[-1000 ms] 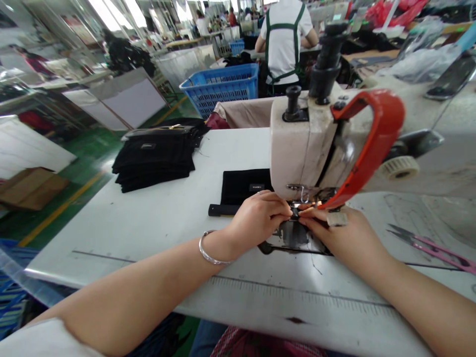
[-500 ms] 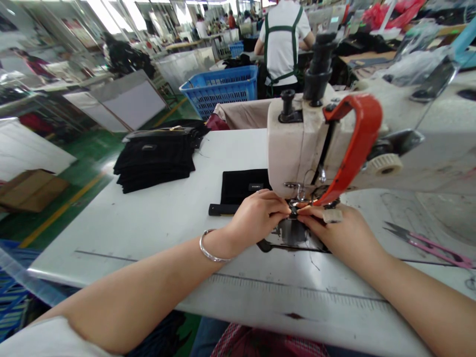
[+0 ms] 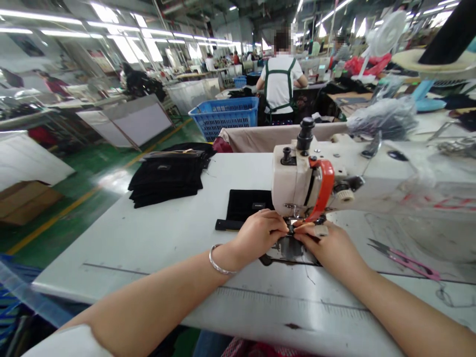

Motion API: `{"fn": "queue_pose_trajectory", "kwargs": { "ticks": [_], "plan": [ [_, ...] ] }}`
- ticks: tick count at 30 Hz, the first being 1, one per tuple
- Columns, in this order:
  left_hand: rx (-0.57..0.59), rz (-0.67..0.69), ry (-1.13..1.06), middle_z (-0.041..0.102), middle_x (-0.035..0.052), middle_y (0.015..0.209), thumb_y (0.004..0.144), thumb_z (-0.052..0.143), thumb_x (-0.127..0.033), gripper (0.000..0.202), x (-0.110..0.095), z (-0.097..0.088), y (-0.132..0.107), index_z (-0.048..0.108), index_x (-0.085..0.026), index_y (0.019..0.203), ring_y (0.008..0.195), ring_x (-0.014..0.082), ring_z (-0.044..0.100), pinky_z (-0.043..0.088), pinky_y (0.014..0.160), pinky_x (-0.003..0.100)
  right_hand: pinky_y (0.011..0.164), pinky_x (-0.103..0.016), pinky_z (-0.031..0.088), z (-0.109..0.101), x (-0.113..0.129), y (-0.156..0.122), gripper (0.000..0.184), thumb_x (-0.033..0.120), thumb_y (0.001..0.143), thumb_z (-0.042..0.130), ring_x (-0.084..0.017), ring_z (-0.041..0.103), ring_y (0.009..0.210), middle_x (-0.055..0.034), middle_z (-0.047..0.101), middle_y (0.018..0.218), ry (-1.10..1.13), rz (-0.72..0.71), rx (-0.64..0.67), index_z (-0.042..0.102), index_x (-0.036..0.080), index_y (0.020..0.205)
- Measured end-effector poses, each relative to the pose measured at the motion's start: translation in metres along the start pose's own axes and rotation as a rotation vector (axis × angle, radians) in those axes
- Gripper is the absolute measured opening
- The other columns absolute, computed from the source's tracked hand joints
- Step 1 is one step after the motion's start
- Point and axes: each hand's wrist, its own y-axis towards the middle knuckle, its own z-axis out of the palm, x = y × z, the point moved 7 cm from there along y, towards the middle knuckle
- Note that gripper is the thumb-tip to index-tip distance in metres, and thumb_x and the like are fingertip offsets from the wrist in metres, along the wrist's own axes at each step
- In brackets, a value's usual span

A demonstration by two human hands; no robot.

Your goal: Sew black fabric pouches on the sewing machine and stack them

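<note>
My left hand (image 3: 260, 232) is closed, its thumb and fingertips pinching the edge of a black fabric piece (image 3: 245, 203) at the needle of a white sewing machine (image 3: 292, 181). The piece lies flat, with a small label, and runs partly behind the machine head. A narrow black strip (image 3: 226, 225) sticks out along its near side. From the other side, my right hand (image 3: 330, 243) presses its closed fingertips at the presser foot (image 3: 292, 225), beneath the orange guard (image 3: 323, 191). Between the fingertips, the exact bit of fabric gripped is mostly hidden.
A stack of black fabric pieces (image 3: 165, 176) sits on the white table (image 3: 167, 267) at the left. Pink-handled thread snips (image 3: 409, 260) lie to the right. Beyond the table stand a blue basket (image 3: 225, 116) and a person (image 3: 279, 84) facing away.
My view has tilted up and drawn back, so more of the room shows. Both hands stay at the needle, and the fabric piece shows no clear shift.
</note>
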Motion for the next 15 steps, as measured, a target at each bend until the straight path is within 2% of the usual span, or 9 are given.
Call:
{"fn": "queue_pose_trajectory", "kwargs": {
  "ticks": [6, 8, 9, 12, 13, 15],
  "plan": [
    [0.052, -0.001, 0.023, 0.076, -0.0005, 0.092, 0.086, 0.071, -0.011, 0.012, 0.005, 0.005, 0.003, 0.076, -0.021, 0.086, 0.092, 0.0151, 0.069, 0.054, 0.089, 0.027, 0.084, -0.035, 0.056, 0.000, -0.003, 0.000, 0.015, 0.026, 0.094, 0.060, -0.021, 0.071, 0.090, -0.0044, 0.076, 0.097, 0.012, -0.032, -0.043, 0.075, 0.023, 0.096],
    [0.078, 0.007, 0.053, 0.075, 0.0013, 0.096, 0.086, 0.073, -0.017, 0.005, 0.003, 0.002, 0.006, 0.075, -0.021, 0.088, 0.095, 0.0168, 0.068, 0.053, 0.091, 0.029, 0.083, -0.034, 0.057, -0.005, -0.001, -0.001, 0.017, 0.026, 0.094, 0.058, -0.020, 0.071, 0.091, -0.0038, 0.076, 0.100, 0.029, -0.057, -0.083, 0.074, 0.025, 0.097],
    [0.095, 0.010, 0.078, 0.074, 0.0032, 0.099, 0.084, 0.077, -0.024, 0.008, 0.001, 0.000, 0.006, 0.075, -0.021, 0.092, 0.098, 0.0192, 0.068, 0.052, 0.094, 0.031, 0.083, -0.034, 0.057, -0.008, 0.000, -0.002, 0.019, 0.027, 0.095, 0.056, -0.021, 0.071, 0.092, -0.0041, 0.076, 0.101, 0.039, -0.069, -0.111, 0.074, 0.025, 0.099],
    [0.222, 0.012, 0.216, 0.069, 0.0120, 0.114, 0.069, 0.084, -0.057, 0.063, -0.016, -0.009, -0.006, 0.069, -0.018, 0.116, 0.108, 0.0309, 0.062, 0.048, 0.100, 0.044, 0.083, -0.037, 0.059, -0.018, -0.001, -0.006, 0.023, 0.032, 0.096, 0.052, -0.023, 0.072, 0.092, -0.0068, 0.075, 0.103, 0.067, -0.093, -0.203, 0.074, 0.024, 0.100],
    [0.297, 0.012, 0.269, 0.066, 0.0145, 0.118, 0.065, 0.083, -0.065, 0.081, -0.024, -0.012, -0.019, 0.063, -0.018, 0.128, 0.110, 0.0336, 0.061, 0.047, 0.101, 0.047, 0.082, -0.037, 0.059, -0.020, -0.003, -0.007, 0.023, 0.034, 0.096, 0.053, -0.024, 0.072, 0.092, -0.0068, 0.075, 0.103, 0.075, -0.094, -0.227, 0.074, 0.024, 0.099],
    [0.437, 0.023, 0.321, 0.064, 0.0156, 0.120, 0.066, 0.081, -0.066, 0.094, -0.041, -0.020, -0.059, 0.051, -0.019, 0.142, 0.108, 0.0338, 0.060, 0.048, 0.099, 0.046, 0.084, -0.038, 0.059, -0.021, -0.009, -0.009, 0.023, 0.038, 0.094, 0.054, -0.025, 0.072, 0.094, -0.0060, 0.075, 0.104, 0.089, -0.100, -0.244, 0.074, 0.026, 0.096]
  ]
}}
